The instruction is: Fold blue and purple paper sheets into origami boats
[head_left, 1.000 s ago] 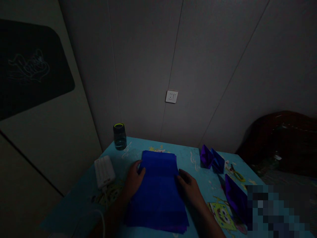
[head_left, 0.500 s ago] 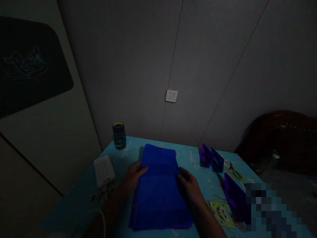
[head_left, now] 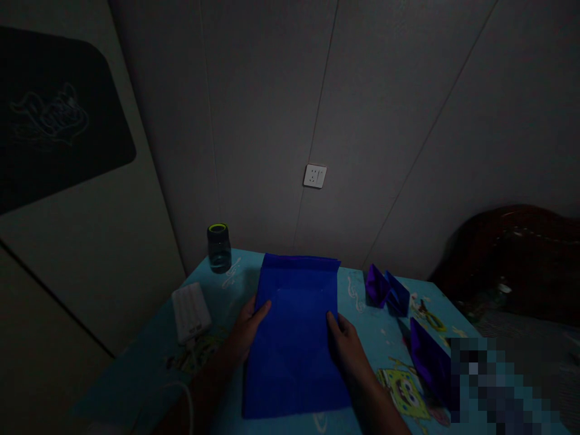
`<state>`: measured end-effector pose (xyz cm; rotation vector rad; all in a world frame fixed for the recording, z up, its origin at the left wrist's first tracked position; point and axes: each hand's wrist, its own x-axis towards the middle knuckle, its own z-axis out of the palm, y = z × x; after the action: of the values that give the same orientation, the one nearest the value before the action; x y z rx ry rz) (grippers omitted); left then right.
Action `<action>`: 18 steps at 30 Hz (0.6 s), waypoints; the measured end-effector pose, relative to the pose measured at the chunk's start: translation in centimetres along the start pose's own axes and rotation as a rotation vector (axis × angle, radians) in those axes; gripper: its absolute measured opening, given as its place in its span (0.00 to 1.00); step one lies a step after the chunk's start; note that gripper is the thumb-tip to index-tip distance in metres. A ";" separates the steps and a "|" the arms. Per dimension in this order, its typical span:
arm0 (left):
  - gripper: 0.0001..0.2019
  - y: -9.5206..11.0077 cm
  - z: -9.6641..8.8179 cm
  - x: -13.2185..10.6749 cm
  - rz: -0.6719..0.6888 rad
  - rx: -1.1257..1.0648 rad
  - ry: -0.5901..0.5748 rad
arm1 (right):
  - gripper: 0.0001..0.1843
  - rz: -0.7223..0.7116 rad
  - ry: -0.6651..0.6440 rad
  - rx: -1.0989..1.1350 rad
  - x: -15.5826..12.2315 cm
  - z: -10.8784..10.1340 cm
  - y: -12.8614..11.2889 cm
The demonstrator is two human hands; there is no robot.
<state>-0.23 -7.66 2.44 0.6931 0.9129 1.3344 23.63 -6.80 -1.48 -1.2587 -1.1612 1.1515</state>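
Observation:
A stack of blue paper sheets (head_left: pixel 296 350) is in front of me, its far edge bent over in a narrow band. My left hand (head_left: pixel 247 326) grips the left edge, thumb on top and fingers beneath. On the opposite edge, my right hand (head_left: pixel 344 338) holds the stack the same way. How many sheets there are cannot be seen. To the right stand folded paper pieces: a purple one (head_left: pixel 377 286), a blue one (head_left: pixel 397 294) beside it, and a larger purple one (head_left: pixel 430 362) nearer me.
A blue patterned tablecloth (head_left: pixel 357 302) covers the table. At the left are a white power bank (head_left: pixel 191 313) with a cable and a dark bottle (head_left: pixel 219 249). The wall with a socket (head_left: pixel 315 176) rises behind. A dark wooden headboard (head_left: pixel 521 260) is at the right.
The stack's far end has widened and squared up, and its edges look more even. Both hands still grip its sides, nearly in the same places.

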 end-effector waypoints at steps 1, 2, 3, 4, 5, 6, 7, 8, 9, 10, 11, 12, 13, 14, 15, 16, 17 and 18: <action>0.33 -0.1 0.0 0.0 -0.016 -0.017 0.012 | 0.31 -0.006 -0.003 0.011 -0.1 0.2 -0.2; 0.33 -0.2 0.0 0.0 -0.035 -0.031 0.021 | 0.30 -0.015 -0.002 0.024 -0.3 0.3 -0.5; 0.32 -0.4 0.0 0.1 -0.054 -0.041 0.023 | 0.30 -0.027 0.005 0.036 -0.4 0.4 -0.7; 0.32 -0.6 0.0 0.1 -0.071 -0.045 0.013 | 0.29 -0.037 0.017 0.046 -0.5 0.5 -0.9; 0.32 -0.7 0.0 0.1 -0.084 -0.037 -0.006 | 0.29 -0.048 0.035 0.053 -0.6 0.5 -1.1; 0.32 -0.9 -0.1 0.1 -0.089 -0.017 -0.028 | 0.29 -0.057 0.051 0.058 -0.6 0.5 -1.3; 0.32 -1.1 -0.1 0.2 -0.083 0.012 -0.049 | 0.29 -0.068 0.066 0.056 -0.7 0.4 -1.5; 0.32 -1.3 -0.2 0.3 -0.068 0.048 -0.065 | 0.30 -0.081 0.077 0.045 -0.7 0.4 -1.6; 0.32 -1.6 -0.3 0.4 -0.045 0.093 -0.069 | 0.30 -0.095 0.090 0.024 -0.7 0.4 -1.7; 0.32 -1.8 -0.4 0.6 -0.015 0.149 -0.059 | 0.31 -0.111 0.101 -0.004 -0.8 0.3 -1.8; 0.31 -2.1 -0.6 0.8 0.020 0.212 -0.041 | 0.31 -0.128 0.113 -0.034 -0.8 0.3 -1.8; 0.30 -2.4 -0.8 1.0 0.055 0.278 -0.023 | 0.31 -0.146 0.128 -0.066 -0.8 0.3 -1.8; 0.29 -2.6 -1.0 1.3 0.086 0.340 -0.004 | 0.31 -0.166 0.144 -0.094 -0.8 0.3 -1.8; 0.28 -2.9 -1.2 1.6 0.107 0.389 0.014 | 0.31 -0.183 0.156 -0.116 -0.8 0.4 -1.8; 0.28 -3.1 -1.4 1.9 0.114 0.419 0.024 | 0.30 -0.196 0.163 -0.133 -0.8 0.4 -1.7; 0.27 -3.3 -1.6 2.1 0.107 0.431 0.029 | 0.29 -0.205 0.166 -0.146 -0.8 0.4 -1.6; 0.27 -3.5 -1.8 2.3 0.091 0.433 0.032 | 0.28 -0.209 0.168 -0.155 -0.8 0.4 -1.6; 0.27 -3.6 -1.9 2.4 0.073 0.437 0.042 | 0.27 -0.210 0.166 -0.160 -0.7 0.5 -1.5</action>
<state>-0.05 -5.88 -1.97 1.0432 1.2406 1.2263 23.10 -7.50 0.01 -1.2919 -1.2461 0.7976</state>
